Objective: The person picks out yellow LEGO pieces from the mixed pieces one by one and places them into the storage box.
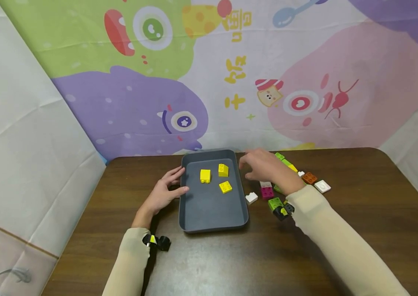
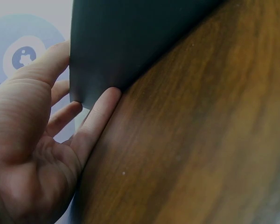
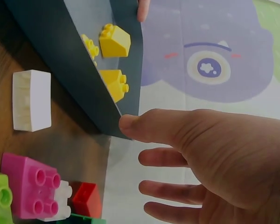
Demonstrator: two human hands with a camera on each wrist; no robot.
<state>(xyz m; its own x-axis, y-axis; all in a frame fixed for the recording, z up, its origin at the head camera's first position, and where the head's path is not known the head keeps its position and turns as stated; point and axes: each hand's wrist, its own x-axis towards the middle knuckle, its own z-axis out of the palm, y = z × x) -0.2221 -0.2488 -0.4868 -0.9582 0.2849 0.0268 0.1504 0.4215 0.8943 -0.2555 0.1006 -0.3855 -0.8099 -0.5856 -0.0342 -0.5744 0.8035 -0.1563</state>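
Observation:
My left hand (image 1: pixel 161 195) is at the left side of a dark grey tray (image 1: pixel 209 218), thumb over the rim and relaxed fingers against the outer wall. In the left wrist view, one fingertip touches the wall low by the table. Inside the tray lie three yellow toy bricks: a block (image 1: pixel 205 176), a sloped brick (image 1: pixel 223 169) and a flatter brick (image 1: pixel 225 187). Past the tray's right wall is my right hand (image 1: pixel 262 166), holding nothing. The right wrist view shows its fingers (image 3: pixel 165 192) spread apart, with the thumb tip right at the tray's corner.
Right of the tray lie a white brick (image 1: pixel 251 198), a magenta brick (image 1: pixel 266 193), a lime green brick (image 1: pixel 275 203), a brown brick (image 1: pixel 309 177) and a white square piece (image 1: pixel 322 186). A red brick (image 3: pixel 86 199) sits near the magenta one. Behind the table (image 1: pixel 201 263) hangs a cartoon-printed cloth (image 1: pixel 231 131).

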